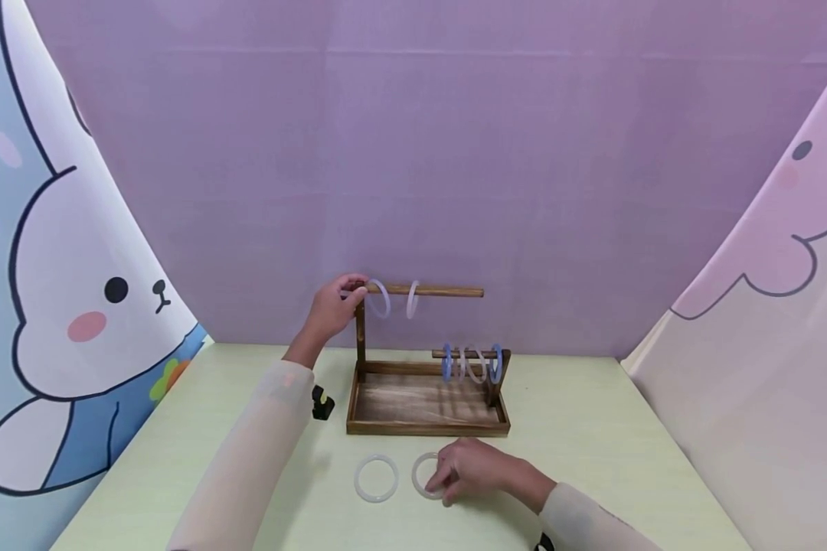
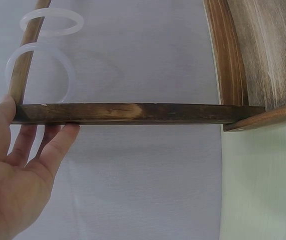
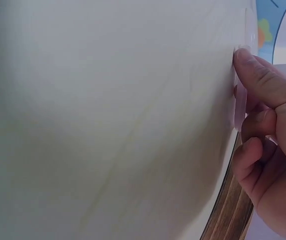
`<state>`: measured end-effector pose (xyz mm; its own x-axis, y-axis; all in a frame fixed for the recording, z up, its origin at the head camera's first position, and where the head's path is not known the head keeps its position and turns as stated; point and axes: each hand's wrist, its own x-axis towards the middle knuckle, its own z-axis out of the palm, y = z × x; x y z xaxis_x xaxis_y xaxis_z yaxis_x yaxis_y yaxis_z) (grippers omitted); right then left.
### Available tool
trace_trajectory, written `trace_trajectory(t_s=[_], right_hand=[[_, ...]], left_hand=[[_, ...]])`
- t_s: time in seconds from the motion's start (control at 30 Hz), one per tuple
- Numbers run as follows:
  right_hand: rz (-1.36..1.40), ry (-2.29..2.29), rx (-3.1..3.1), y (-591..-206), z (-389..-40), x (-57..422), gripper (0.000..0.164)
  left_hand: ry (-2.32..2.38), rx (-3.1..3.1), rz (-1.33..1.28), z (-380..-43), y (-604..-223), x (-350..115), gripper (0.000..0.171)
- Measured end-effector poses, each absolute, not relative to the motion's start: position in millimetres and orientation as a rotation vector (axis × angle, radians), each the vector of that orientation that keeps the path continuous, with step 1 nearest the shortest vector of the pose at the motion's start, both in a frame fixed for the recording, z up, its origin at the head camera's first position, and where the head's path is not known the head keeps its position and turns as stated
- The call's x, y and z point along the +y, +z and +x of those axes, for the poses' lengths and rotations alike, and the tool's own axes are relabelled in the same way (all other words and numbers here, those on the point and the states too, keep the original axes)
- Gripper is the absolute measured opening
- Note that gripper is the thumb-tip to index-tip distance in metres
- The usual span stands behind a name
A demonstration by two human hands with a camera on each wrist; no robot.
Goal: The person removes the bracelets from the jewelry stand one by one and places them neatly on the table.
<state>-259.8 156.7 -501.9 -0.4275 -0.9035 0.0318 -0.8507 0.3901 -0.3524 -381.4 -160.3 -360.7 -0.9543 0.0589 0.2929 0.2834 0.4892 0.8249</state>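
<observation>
A wooden bangle rack (image 1: 361,337) stands on the table. My left hand (image 1: 334,310) grips the top of its tall post, thumb on one side and fingers on the other in the left wrist view. On the upper bar hang a lavender bangle (image 1: 387,301) and a pinkish bangle (image 1: 411,303). The short lower bar carries several bangles, with a blue bangle (image 1: 447,366) at its free end. In front of the rack, my right hand (image 1: 478,468) pinches a pale bangle (image 1: 416,476) at the tabletop. Left of it lies a second pale bangle (image 1: 357,480).
The rack has a low tray base (image 1: 427,428). A small black object (image 1: 322,403) shows beside the left sleeve. Behind the pale table (image 1: 248,398) hangs a purple cloth (image 1: 413,153), with cartoon-printed cloths (image 1: 76,306) at the sides.
</observation>
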Motion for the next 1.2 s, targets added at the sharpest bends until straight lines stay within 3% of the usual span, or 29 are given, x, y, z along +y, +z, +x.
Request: trace_trajectory(t_s=[0.73,1.2], right_hand=[[-1.407,-0.5,2.488,-500.4,-265.4,154.9,0.033],[-1.334,-0.551,2.518,-471.2,-274.8,154.0,0.032]], left_hand=[[-1.441,-2.502,-0.307,-381.4,-361.9,-161.3,0.031],[-1.437,-2.504,-0.314,-381.4,-362.7,-161.7,0.031]])
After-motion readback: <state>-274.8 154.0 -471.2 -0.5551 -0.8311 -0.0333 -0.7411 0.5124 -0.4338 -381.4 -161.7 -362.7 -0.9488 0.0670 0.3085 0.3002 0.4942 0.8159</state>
